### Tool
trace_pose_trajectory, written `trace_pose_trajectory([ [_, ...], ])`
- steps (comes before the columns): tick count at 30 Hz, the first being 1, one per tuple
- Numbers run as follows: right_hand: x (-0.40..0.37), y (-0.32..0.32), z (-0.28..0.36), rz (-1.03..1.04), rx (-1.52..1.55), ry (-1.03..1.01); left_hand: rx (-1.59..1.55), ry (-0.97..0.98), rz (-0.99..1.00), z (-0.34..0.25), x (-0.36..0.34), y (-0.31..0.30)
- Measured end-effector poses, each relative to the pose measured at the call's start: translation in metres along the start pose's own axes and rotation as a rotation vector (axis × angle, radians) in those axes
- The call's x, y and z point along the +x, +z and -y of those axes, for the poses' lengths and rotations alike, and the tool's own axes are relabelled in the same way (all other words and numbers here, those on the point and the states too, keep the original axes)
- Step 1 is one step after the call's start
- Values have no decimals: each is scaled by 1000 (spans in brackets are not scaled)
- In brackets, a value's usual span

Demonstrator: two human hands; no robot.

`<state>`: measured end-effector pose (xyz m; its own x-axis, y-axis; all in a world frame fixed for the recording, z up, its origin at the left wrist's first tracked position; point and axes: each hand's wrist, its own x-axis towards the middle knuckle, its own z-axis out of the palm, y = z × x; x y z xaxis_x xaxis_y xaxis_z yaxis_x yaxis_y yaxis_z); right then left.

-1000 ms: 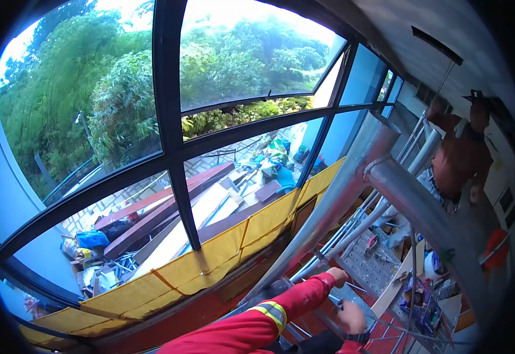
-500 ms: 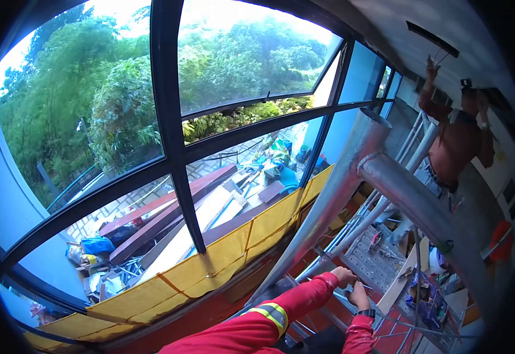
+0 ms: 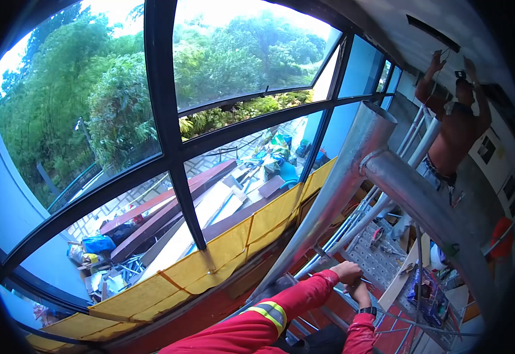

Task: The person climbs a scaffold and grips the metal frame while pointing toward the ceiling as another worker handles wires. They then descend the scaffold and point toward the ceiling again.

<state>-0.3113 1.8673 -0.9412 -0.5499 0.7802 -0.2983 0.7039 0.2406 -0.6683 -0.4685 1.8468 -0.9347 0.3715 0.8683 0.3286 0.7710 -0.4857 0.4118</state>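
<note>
My left hand (image 3: 347,272), at the end of a red sleeve with a reflective band, is curled closed. Just below it, my right hand (image 3: 359,293) is also closed, with a dark watch (image 3: 368,310) on its wrist. The two hands are together, apparently touching. Whatever lies between their fingers is too small and hidden to make out. Beyond them is a perforated metal platform (image 3: 361,251). A thick galvanized scaffold pipe frame (image 3: 343,183) rises close beside my left arm.
Another person (image 3: 455,135) reaches up to a ceiling slot (image 3: 433,32) on the right. Black-framed windows (image 3: 178,177) line the left, with yellow sheeting (image 3: 234,251) along their base. Pliers (image 3: 377,237), a board (image 3: 402,277) and a purple bag (image 3: 425,295) lie on or near the platform.
My hands have shifted slightly upward and stay together. The other person has raised a second arm to the ceiling. My view has shifted a little.
</note>
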Motion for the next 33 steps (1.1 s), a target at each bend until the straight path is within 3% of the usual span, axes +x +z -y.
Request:
trace_pose_trajectory([
  [9, 5, -3, -3, -79, -147, -130, -45, -37, 26, -6, 0, -16],
  [12, 17, 6, -26, -205, -84, -248, -56, -67, 90, -10, 2, -23],
  [18, -1, -3, 5, -108, -6, -106, -65, -85, 94, -11, 0, -25],
  [33, -9, -5, 17, -117, 35, -76, -99, -84, 21, -8, -1, -17],
])
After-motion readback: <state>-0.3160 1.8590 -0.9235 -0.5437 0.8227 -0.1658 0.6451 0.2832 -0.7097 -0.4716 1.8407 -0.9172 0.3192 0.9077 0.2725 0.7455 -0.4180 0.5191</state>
